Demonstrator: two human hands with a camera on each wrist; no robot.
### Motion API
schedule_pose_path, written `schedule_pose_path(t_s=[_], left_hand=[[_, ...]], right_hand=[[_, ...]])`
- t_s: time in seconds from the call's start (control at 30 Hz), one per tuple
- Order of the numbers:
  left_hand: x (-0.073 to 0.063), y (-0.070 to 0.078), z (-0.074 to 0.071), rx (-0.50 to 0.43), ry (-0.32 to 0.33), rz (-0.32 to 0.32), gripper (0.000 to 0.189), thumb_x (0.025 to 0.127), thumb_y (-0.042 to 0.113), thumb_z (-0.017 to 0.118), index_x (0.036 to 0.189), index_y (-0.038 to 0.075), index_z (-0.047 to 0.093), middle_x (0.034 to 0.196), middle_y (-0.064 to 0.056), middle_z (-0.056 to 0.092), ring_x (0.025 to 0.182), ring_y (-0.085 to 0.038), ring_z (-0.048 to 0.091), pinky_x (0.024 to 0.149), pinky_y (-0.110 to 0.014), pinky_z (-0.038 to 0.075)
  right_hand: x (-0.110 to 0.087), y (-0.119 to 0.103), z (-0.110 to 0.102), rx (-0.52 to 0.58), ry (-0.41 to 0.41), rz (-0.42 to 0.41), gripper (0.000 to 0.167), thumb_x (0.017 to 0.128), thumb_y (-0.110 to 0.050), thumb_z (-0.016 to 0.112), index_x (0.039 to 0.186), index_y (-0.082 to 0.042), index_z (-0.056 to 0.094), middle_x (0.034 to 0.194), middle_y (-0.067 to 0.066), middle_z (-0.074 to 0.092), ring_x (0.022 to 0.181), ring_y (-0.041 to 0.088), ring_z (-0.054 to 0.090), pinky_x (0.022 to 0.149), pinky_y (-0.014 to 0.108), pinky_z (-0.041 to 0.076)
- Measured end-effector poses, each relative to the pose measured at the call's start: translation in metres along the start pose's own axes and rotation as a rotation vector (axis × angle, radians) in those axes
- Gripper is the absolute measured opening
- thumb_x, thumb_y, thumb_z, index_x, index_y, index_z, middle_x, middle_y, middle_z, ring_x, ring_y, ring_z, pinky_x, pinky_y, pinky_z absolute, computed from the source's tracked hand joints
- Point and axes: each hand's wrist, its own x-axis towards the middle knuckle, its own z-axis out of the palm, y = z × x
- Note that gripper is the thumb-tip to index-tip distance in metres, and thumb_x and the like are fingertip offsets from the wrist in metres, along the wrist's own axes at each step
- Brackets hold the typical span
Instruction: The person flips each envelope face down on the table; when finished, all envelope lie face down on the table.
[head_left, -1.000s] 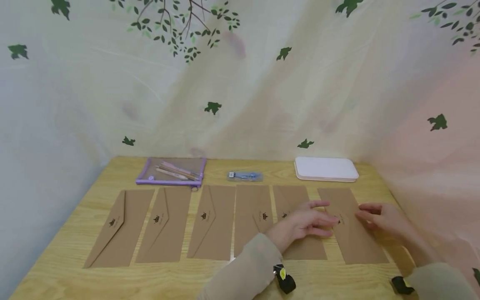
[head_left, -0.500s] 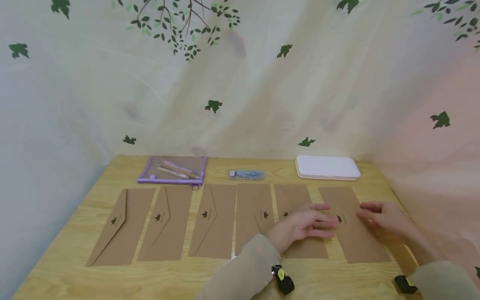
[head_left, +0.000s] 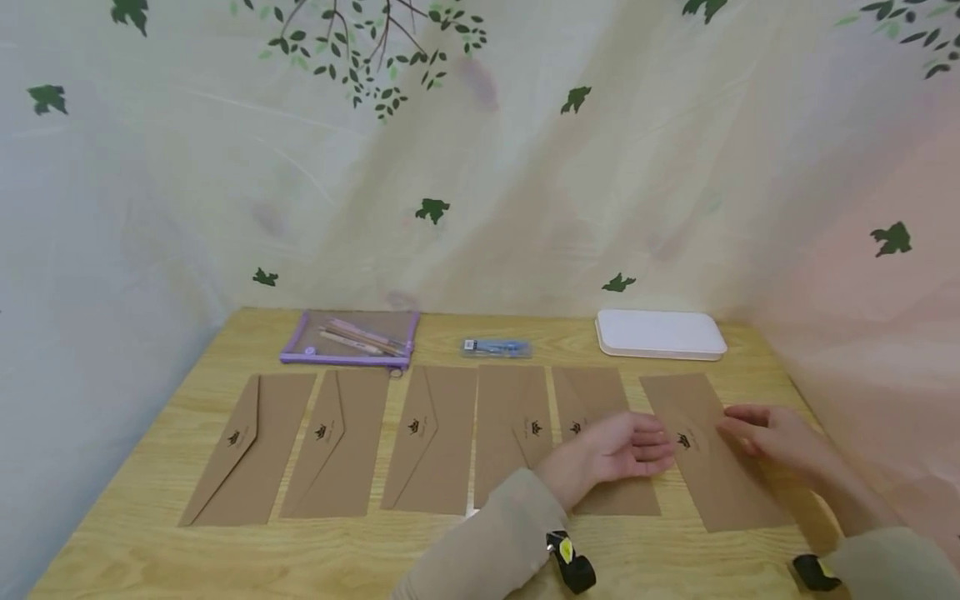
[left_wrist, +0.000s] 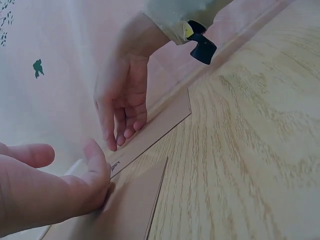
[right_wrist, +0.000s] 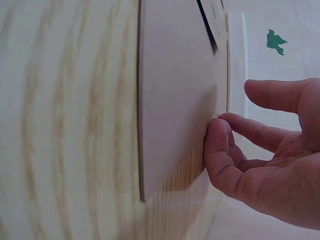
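Several brown kraft envelopes lie side by side in a row, most with a pointed flap and a small dark crown print. The rightmost envelope (head_left: pixel 712 467) slants, its near end further right. My left hand (head_left: pixel 618 450) hovers or rests over the envelope second from the right (head_left: pixel 622 500), covering part of it; its loosely bent fingers reach the left edge of the rightmost envelope. At the right edge of that envelope is my right hand (head_left: pixel 780 437); its fingers (right_wrist: pixel 217 137) touch or nearly touch the edge. Neither hand pinches anything.
Along the back of the wooden table (head_left: pixel 135 550) lie a purple-edged pouch (head_left: pixel 347 362) with pens, a small clear blue pack (head_left: pixel 497 348) and a white flat case (head_left: pixel 660 335). A patterned cloth (head_left: pixel 495 167) hangs behind the table and at its sides.
My left fingers have gone from spread to closer together. The rightmost envelope has turned slightly, its near end shifting right. The right hand has hardly moved, and the head view has shifted a little.
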Motion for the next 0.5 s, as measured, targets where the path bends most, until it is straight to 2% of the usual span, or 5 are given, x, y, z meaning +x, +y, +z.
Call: schedule_pose_path(t_s=[0.1,0.23,0.37,0.47,0.5], left_hand=[[-0.001,-0.001,0.003,-0.001,0.006,-0.005,0.039,0.099,0.001,0.053,0.135,-0.012,0.047,0.131,-0.032,0.052,0.129,-0.047,0.048,0.112,-0.054,0.04],[-0.001,-0.001,0.006,0.02,0.003,-0.006,0.042,0.1,0.002,0.053,0.138,-0.011,0.046,0.136,-0.037,0.047,0.132,-0.049,0.044,0.113,-0.055,0.038],[-0.002,-0.001,0.007,0.038,0.007,-0.002,0.04,0.099,0.004,0.054,0.137,-0.009,0.049,0.138,-0.037,0.045,0.134,-0.049,0.041,0.114,-0.055,0.037],[-0.003,0.0,0.008,0.043,0.018,-0.002,0.038,0.099,0.004,0.056,0.134,-0.008,0.051,0.138,-0.036,0.046,0.135,-0.048,0.04,0.114,-0.055,0.037],[-0.003,0.0,0.008,0.045,0.02,0.0,0.037,0.098,0.004,0.056,0.133,-0.008,0.052,0.138,-0.036,0.046,0.135,-0.048,0.04,0.114,-0.055,0.036]], right_hand=[[-0.003,0.0,-0.001,-0.005,-0.003,0.009,0.063,0.106,-0.031,0.057,0.14,0.019,0.042,0.067,0.002,0.051,0.059,0.013,0.048,0.058,0.025,0.043],[-0.004,-0.002,-0.005,0.012,-0.046,0.035,0.068,0.106,-0.036,0.054,0.144,0.018,0.037,0.065,0.001,0.047,0.06,0.015,0.049,0.063,0.026,0.045],[-0.004,-0.003,-0.009,0.095,-0.092,0.063,0.071,0.107,-0.035,0.052,0.147,0.019,0.03,0.083,0.001,0.055,0.066,0.013,0.053,0.065,0.026,0.052],[-0.003,-0.001,-0.01,0.132,-0.087,0.077,0.07,0.107,-0.034,0.053,0.147,0.019,0.03,0.104,0.002,0.061,0.074,0.01,0.057,0.067,0.026,0.056],[-0.003,-0.001,-0.01,0.144,-0.085,0.079,0.07,0.107,-0.034,0.053,0.147,0.019,0.03,0.107,0.002,0.061,0.076,0.01,0.058,0.067,0.027,0.057]])
